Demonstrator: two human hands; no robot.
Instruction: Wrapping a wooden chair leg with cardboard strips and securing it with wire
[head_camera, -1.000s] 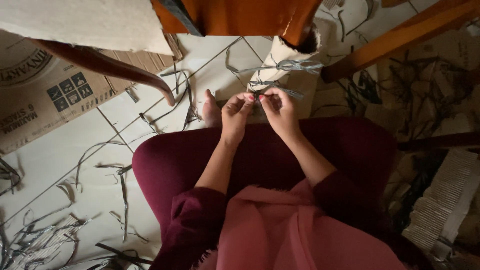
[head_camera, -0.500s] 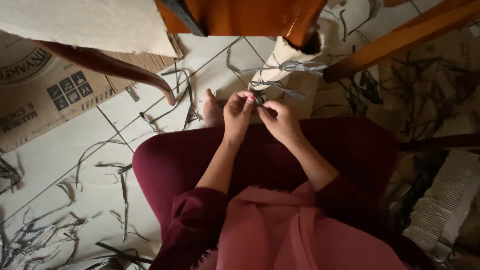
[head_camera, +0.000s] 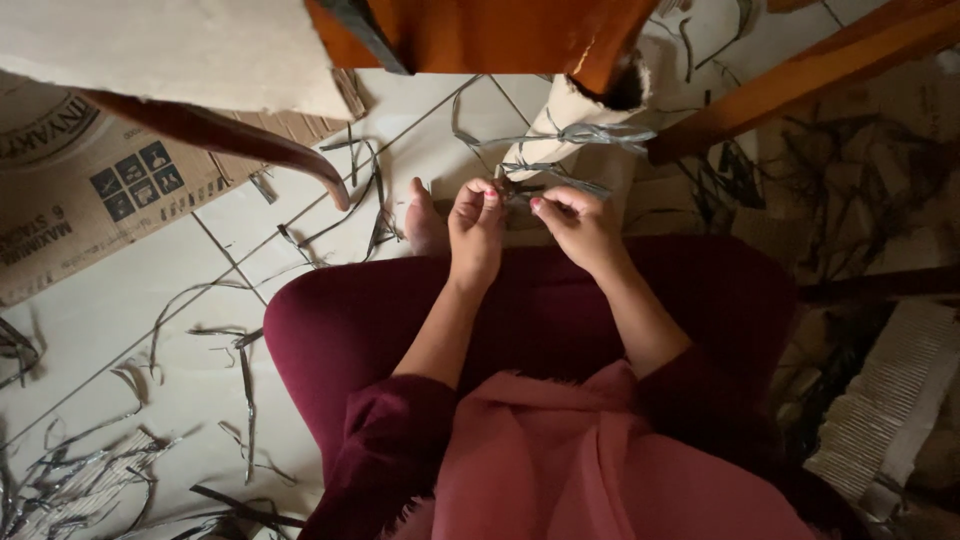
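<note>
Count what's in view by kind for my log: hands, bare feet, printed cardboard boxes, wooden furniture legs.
Hands: 2, left hand and right hand, both pinching a thin grey strip
Bare feet: 1, foot
Printed cardboard boxes: 1, box
Wooden furniture legs: 2, curved leg and straight leg
Total: 6

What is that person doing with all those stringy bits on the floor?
A person sits on the tiled floor with both hands raised over their lap. The left hand and right hand pinch thin grey strips between the fingertips, close together. More strips trail up to a white wrapped piece, and loose strips lie scattered beside a cardboard box.
</note>
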